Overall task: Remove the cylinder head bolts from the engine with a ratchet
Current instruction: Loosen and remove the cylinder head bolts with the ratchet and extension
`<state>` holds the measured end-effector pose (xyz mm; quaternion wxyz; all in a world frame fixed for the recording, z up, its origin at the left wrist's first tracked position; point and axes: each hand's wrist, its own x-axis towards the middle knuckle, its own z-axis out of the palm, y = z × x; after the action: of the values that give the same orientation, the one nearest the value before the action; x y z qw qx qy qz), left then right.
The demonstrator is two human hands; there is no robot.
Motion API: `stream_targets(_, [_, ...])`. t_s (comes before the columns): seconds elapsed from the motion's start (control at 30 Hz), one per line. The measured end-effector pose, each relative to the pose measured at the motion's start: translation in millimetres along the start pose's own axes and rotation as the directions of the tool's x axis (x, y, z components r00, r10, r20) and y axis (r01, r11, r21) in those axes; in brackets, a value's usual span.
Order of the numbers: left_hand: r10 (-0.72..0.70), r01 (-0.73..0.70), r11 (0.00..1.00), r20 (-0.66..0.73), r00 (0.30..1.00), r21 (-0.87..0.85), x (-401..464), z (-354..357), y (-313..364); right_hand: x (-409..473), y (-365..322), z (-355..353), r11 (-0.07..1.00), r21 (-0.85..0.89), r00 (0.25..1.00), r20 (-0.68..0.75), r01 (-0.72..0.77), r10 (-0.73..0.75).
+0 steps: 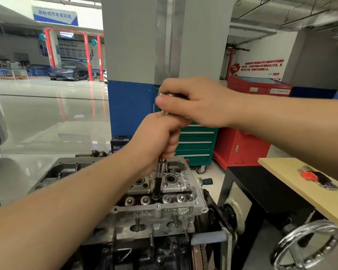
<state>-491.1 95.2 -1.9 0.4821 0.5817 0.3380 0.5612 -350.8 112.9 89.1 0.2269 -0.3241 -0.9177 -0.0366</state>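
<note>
Left hand (156, 141) grips the upright extension bar (158, 182) above the cylinder head (164, 209); right hand (195, 102), just above it, grasps the ratchet (165, 94).

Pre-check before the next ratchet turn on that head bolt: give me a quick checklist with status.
1. Socket end seated down in the cylinder head: the extension bar reaches into a bolt well, but the engagement is hidden. Cannot tell.
2. Extension bar upright: near vertical, slight lean. Ok.
3. Left hand steadying the bar: fingers curled round its upper part. Ok.
4. Right hand on the ratchet head: gripped from above. Ok.
5. Ratchet direction set to loosen: the switch is covered. Cannot tell.
6. Swing room around the tool: nothing stands close at hand height. Ok.
</note>
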Motion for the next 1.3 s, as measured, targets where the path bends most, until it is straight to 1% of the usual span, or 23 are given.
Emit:
stream_targets(0.07, [-0.086,0.099,0.994,0.228,0.970,-0.048,5.3,-13.4,4.7,1.5,6.9,-9.5,0.977,0.212,0.988,0.155,-0.029,-0.004])
stream_targets(0.13, [-0.112,0.130,0.990,0.291,0.950,-0.044,5.8,-17.9,6.8,3.5,6.0,-18.5,0.979,0.195,0.970,0.244,-0.063,0.014])
stream_targets(0.17, [-0.118,0.130,0.991,0.262,0.958,-0.031,6.1,-18.1,5.2,4.4,4.9,-21.0,0.992,0.119,0.967,0.255,-0.048,0.017])
stream_targets(0.23, [-0.039,0.038,0.999,0.100,0.994,0.009,1.7,-13.0,3.7,3.0,-2.0,-22.1,0.994,-0.106,0.976,0.212,-0.020,0.043])
stream_targets(0.27, [0.060,-0.058,0.996,-0.019,0.998,0.062,-0.9,-9.1,3.2,1.3,-6.1,-18.7,0.975,-0.216,0.988,0.135,-0.050,0.081])
stream_targets(0.33, [0.247,-0.200,0.956,-0.220,0.944,0.215,-4.7,-0.2,0.7,-3.2,-15.2,-2.4,0.916,-0.383,0.992,-0.068,-0.121,0.103])
stream_targets(0.4, [0.313,-0.233,0.930,-0.284,0.906,0.284,-7.0,9.7,-3.7,-7.3,-24.8,10.3,0.875,-0.452,0.974,-0.210,-0.174,0.085])
stream_targets(0.47, [0.260,-0.199,0.953,-0.282,0.924,0.228,-7.7,11.3,0.0,-7.3,-24.5,6.8,0.870,-0.479,0.980,-0.199,-0.118,0.023])
stream_targets(0.5, [0.194,-0.163,0.975,-0.213,0.958,0.152,-7.1,6.9,4.4,-5.9,-21.3,-0.4,0.886,-0.460,0.993,-0.118,-0.057,0.003])
stream_targets(0.53, [0.110,-0.107,0.993,-0.073,0.991,0.051,-5.7,0.4,9.3,-4.5,-18.4,-8.2,0.922,-0.388,1.000,0.001,0.010,-0.011])
stream_targets(0.6, [-0.003,0.020,0.996,0.206,0.979,-0.083,-2.8,-14.7,18.1,-3.5,-12.1,-19.9,0.987,-0.149,0.974,0.225,0.067,-0.032])
stream_targets(0.63, [-0.013,0.036,0.995,0.249,0.968,-0.089,-2.4,-18.8,19.4,-3.6,-9.9,-23.1,0.996,-0.074,0.957,0.289,0.057,-0.033])
stream_targets(0.67, [-0.004,0.017,0.998,0.219,0.976,-0.060,-2.6,-19.7,17.6,-3.2,-9.7,-25.4,0.998,-0.050,0.951,0.309,0.039,-0.022])
stream_targets(0.73, [0.102,-0.103,0.992,0.013,0.995,0.072,-5.3,-17.8,10.2,-2.4,-14.4,-25.6,0.995,-0.098,0.959,0.282,0.008,0.020])
stream_targets(0.8, [0.214,-0.186,0.971,-0.200,0.956,0.150,-11.4,-15.4,3.1,-1.0,-18.5,-18.4,0.984,-0.176,0.977,0.200,-0.038,0.073])
stream_targets(0.9, [0.222,-0.192,0.970,-0.211,0.952,0.151,-16.3,-4.6,-7.1,-2.5,-28.3,6.8,0.901,-0.385,0.979,-0.094,-0.202,0.180])
stream_targets(0.97, [0.257,-0.204,0.948,-0.208,0.944,0.243,-17.1,6.9,-8.5,-4.2,-37.5,19.3,0.845,-0.475,0.963,-0.220,-0.245,0.155])
stream_targets(1.03, [0.301,-0.240,0.939,-0.250,0.920,0.247,-14.0,9.5,-4.0,-2.2,-34.7,15.8,0.873,-0.465,0.977,-0.207,-0.146,0.053])
stream_targets(1.07, [0.251,-0.211,0.960,-0.236,0.939,0.185,-13.0,5.6,0.8,-0.8,-30.3,9.6,0.898,-0.435,0.987,-0.158,-0.072,0.003])
stream_targets(1.13, [0.107,-0.106,0.994,-0.023,0.994,0.037,-9.4,-6.9,9.5,-4.2,-23.6,-2.3,0.949,-0.302,0.996,-0.004,0.087,-0.093])
stream_targets(1.2, [0.033,-0.029,0.999,0.155,0.987,-0.027,-7.7,-14.0,15.8,-8.2,-15.6,-7.3,0.979,-0.159,0.989,0.098,0.124,-0.109])
stream_targets(1.23, [0.039,-0.036,0.999,0.134,0.990,-0.022,-7.2,-14.1,15.0,-8.5,-14.3,-7.2,0.987,-0.125,0.990,0.113,0.096,-0.082])
stream_targets(1.3, [0.130,-0.121,0.989,-0.096,0.987,0.089,-10.6,-8.7,7.2,-4.3,-16.0,-2.3,0.983,-0.184,0.997,0.075,0.007,0.007])
